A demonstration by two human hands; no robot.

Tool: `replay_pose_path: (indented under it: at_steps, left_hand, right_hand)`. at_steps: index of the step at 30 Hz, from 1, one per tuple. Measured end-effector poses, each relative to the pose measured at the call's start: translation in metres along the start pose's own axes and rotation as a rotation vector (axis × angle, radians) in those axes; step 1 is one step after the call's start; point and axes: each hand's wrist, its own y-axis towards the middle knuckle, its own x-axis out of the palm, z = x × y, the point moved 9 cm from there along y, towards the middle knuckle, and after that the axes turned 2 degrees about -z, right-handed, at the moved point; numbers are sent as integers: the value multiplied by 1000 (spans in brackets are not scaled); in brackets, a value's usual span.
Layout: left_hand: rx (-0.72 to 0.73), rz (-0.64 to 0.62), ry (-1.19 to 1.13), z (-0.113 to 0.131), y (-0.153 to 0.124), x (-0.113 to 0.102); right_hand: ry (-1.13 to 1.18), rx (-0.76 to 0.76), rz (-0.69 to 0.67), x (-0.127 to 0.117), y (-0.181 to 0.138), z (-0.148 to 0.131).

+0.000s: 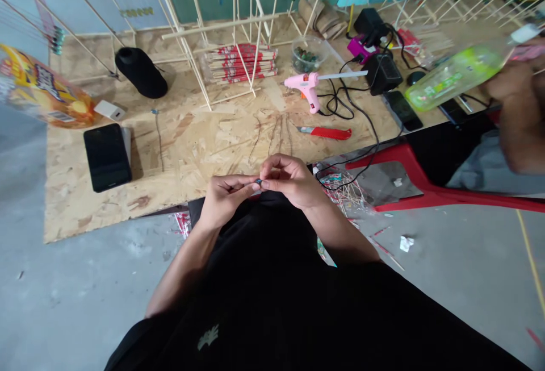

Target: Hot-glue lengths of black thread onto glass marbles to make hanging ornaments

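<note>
My left hand (223, 199) and my right hand (293, 182) meet just in front of the table's near edge. Between their fingertips is a small, dark blue-green, marble-like piece (258, 181); fingers cover most of it. Both hands are closed in a pinch on it. Just beyond them, several thin dark strings (280, 135) lie on the wooden board. Another string (159, 141) with a small bluish piece at its far end rests further left. A red utility knife (330, 132) with its blade out lies to the right of the strings.
A pink glue gun (307, 84) with trailing cable stands beyond the knife, near a tub of marbles (307, 59). Stick frames (204, 84) and packed chopsticks (242, 63) are behind. A phone (108, 157) lies left. Another person's arm (517, 109) is at right, by a red chair (426, 189).
</note>
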Motion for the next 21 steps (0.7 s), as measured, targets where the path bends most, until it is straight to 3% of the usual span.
replay_pose_path:
  at_steps: [3,5,7,9,11,14,16,21]
  left_hand:
    - [-17,-19,-49,-3,2,2]
    - [-26,10,-72,-3,4,-1]
    - [-32,52,-89,-3,6,-6]
    - [-34,86,-104,-1,8,-14]
    - [-44,100,-121,2,10,-22]
    - [-85,86,-141,10,18,-33]
    - [-116,70,-148,19,27,-38]
    - [-148,40,-144,42,57,-40]
  right_hand:
    - [-61,28,-21,-3,-2,-2]
    - [-219,3,49,-22,-2,-12]
    - [-509,-139,240,-59,-3,-39]
    - [-846,-325,516,-103,-9,-73]
    - [-1079,-360,732,-147,-10,-91]
    - [-1194,-261,770,-198,14,-94]
    - [-1236,-208,762,-217,35,-95]
    - [-1226,-70,649,-229,100,-92]
